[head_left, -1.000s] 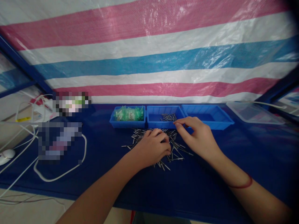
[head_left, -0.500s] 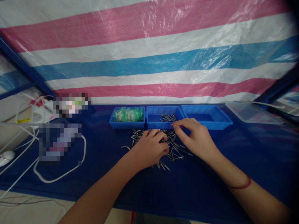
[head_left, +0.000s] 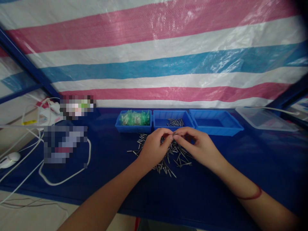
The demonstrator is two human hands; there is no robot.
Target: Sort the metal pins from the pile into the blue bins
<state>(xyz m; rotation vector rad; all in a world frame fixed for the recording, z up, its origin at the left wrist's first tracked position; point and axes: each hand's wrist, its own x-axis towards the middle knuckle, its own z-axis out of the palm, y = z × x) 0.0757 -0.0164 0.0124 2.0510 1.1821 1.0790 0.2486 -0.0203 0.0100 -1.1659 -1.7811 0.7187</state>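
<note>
Fingertip to fingertip, my left hand [head_left: 155,146] and my right hand [head_left: 201,144] meet just in front of the middle blue bin [head_left: 158,119]. Both are closed in a pinch, and a small dark metal bit, which looks like a blind rivet [head_left: 175,133], shows between them; the fingers hide most of it. Beneath the hands spreads a loose pile of silver blind rivets [head_left: 165,169] with thin stems, partly covered by my left hand. A smaller heap of rivets [head_left: 176,122] lies inside the middle bin.
A left blue bin [head_left: 133,129] holds green-and-clear packets [head_left: 137,118]. Farther right stand another blue bin [head_left: 216,131] and a clear plastic lid [head_left: 264,120]. White cables [head_left: 89,154], a mouse [head_left: 11,159] and blurred items occupy the left side. A striped sheet [head_left: 154,70] hangs behind.
My left hand has lifted off the pile and moved up and right to meet my right hand, closing to a pinch. My right hand has shifted slightly down and left. The view has shifted slightly.
</note>
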